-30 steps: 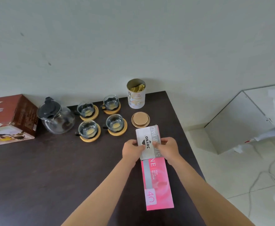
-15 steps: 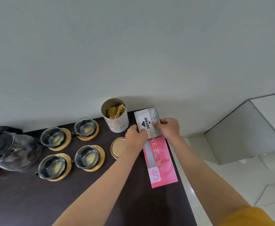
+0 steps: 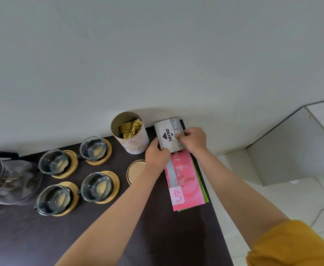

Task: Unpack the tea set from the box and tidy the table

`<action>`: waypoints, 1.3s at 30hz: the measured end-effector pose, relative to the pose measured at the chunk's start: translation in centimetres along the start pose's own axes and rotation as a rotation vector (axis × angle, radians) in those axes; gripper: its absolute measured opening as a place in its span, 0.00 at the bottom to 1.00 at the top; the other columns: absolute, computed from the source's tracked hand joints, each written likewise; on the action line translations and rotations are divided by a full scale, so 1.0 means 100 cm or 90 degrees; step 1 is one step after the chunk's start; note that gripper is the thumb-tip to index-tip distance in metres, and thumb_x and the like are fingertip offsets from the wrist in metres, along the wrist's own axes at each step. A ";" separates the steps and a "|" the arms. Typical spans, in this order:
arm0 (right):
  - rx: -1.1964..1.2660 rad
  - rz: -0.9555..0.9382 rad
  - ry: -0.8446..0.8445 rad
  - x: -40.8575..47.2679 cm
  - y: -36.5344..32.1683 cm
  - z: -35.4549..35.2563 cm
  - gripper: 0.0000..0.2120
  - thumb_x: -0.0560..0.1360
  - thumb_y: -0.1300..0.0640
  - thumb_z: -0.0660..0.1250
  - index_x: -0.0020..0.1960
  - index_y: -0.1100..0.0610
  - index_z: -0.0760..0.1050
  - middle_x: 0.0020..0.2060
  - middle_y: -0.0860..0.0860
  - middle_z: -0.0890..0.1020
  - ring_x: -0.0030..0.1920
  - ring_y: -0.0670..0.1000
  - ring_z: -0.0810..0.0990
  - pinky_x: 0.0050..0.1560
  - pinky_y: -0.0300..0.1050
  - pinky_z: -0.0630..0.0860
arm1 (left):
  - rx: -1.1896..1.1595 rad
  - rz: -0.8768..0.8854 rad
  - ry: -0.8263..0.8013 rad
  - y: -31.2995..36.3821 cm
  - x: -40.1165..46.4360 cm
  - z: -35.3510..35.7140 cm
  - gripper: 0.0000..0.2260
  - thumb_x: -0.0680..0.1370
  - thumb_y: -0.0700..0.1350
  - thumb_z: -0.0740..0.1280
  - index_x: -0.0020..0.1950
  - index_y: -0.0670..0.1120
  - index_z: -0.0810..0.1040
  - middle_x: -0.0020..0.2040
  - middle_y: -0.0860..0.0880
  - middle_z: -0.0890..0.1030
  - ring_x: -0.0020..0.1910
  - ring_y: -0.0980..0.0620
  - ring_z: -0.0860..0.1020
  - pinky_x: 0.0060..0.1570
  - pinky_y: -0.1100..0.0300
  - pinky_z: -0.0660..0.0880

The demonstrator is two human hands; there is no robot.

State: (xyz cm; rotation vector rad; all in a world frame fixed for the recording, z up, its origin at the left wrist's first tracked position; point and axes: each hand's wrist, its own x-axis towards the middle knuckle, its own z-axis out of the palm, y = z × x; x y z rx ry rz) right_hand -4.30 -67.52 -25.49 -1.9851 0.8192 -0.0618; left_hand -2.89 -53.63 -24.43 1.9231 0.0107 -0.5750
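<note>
A grey stamp pad box (image 3: 168,134) lies on top of a pink folder (image 3: 184,181) at the table's far right corner, against the wall. My left hand (image 3: 156,155) grips its near left corner and my right hand (image 3: 193,140) pinches its right edge. Several glass cups sit on round wooden coasters, such as one cup (image 3: 96,186) near my left forearm. A glass teapot (image 3: 7,179) with a black lid stands at the far left.
An open round tin (image 3: 130,132) with gold foil inside stands by the wall, its lid (image 3: 136,170) flat on the dark table (image 3: 157,237). A green sheet (image 3: 202,184) peeks out under the pink folder. The table's right edge drops to a tiled floor.
Both hands have slid the stamp pad box and the pink folder away from me to the back right corner by the wall. The brown box has left the view.
</note>
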 end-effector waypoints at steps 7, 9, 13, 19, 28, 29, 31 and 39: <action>0.129 -0.076 0.033 -0.069 0.020 -0.009 0.12 0.75 0.58 0.70 0.57 0.50 0.77 0.47 0.38 0.79 0.46 0.34 0.77 0.44 0.23 0.69 | -0.025 0.003 -0.012 -0.009 -0.046 0.004 0.15 0.74 0.35 0.62 0.60 0.45 0.69 0.48 0.54 0.78 0.47 0.54 0.78 0.49 0.54 0.76; 0.100 -0.104 0.039 -0.104 0.038 -0.015 0.13 0.75 0.59 0.70 0.53 0.44 0.74 0.45 0.32 0.76 0.46 0.30 0.75 0.45 0.24 0.68 | -0.026 -0.010 0.001 -0.029 -0.077 0.008 0.15 0.73 0.38 0.64 0.58 0.50 0.70 0.49 0.56 0.78 0.49 0.56 0.78 0.51 0.53 0.77; -0.013 -0.133 0.068 -0.160 0.089 -0.015 0.15 0.75 0.58 0.70 0.61 0.52 0.76 0.49 0.42 0.78 0.53 0.44 0.76 0.55 0.40 0.74 | 0.060 -0.071 -0.003 -0.061 -0.131 0.012 0.24 0.74 0.40 0.66 0.70 0.47 0.66 0.62 0.50 0.70 0.58 0.52 0.75 0.58 0.57 0.74; -0.064 -0.137 0.066 -0.196 0.107 -0.008 0.27 0.69 0.63 0.75 0.66 0.58 0.73 0.56 0.52 0.78 0.59 0.50 0.74 0.60 0.41 0.69 | 0.138 0.015 -0.035 -0.069 -0.147 0.010 0.25 0.73 0.35 0.68 0.69 0.46 0.68 0.62 0.49 0.71 0.52 0.55 0.77 0.49 0.67 0.74; -0.113 -0.153 0.079 -0.188 0.105 -0.011 0.22 0.65 0.66 0.77 0.59 0.62 0.80 0.53 0.55 0.81 0.54 0.55 0.79 0.55 0.39 0.72 | 0.305 0.166 -0.080 -0.085 -0.139 0.005 0.16 0.76 0.37 0.66 0.64 0.44 0.75 0.60 0.49 0.72 0.57 0.51 0.75 0.58 0.62 0.74; -0.131 -0.161 0.073 -0.185 0.106 -0.013 0.21 0.66 0.66 0.77 0.58 0.62 0.80 0.53 0.55 0.81 0.54 0.56 0.79 0.55 0.36 0.70 | 0.341 0.193 -0.081 -0.089 -0.138 0.005 0.16 0.77 0.39 0.65 0.65 0.43 0.75 0.62 0.48 0.71 0.59 0.50 0.74 0.60 0.62 0.73; -0.157 -0.157 0.051 -0.184 0.104 -0.016 0.20 0.66 0.64 0.77 0.58 0.62 0.81 0.54 0.55 0.80 0.54 0.55 0.79 0.54 0.35 0.69 | 0.425 0.241 -0.085 -0.093 -0.144 0.007 0.16 0.79 0.40 0.62 0.67 0.42 0.73 0.66 0.46 0.70 0.63 0.49 0.72 0.60 0.60 0.73; -0.239 -0.122 0.036 -0.209 0.048 -0.047 0.28 0.71 0.55 0.74 0.68 0.53 0.71 0.69 0.52 0.69 0.71 0.55 0.66 0.71 0.45 0.63 | 0.389 0.135 -0.167 -0.072 -0.178 -0.002 0.28 0.77 0.41 0.65 0.75 0.45 0.58 0.76 0.45 0.55 0.75 0.47 0.58 0.70 0.58 0.60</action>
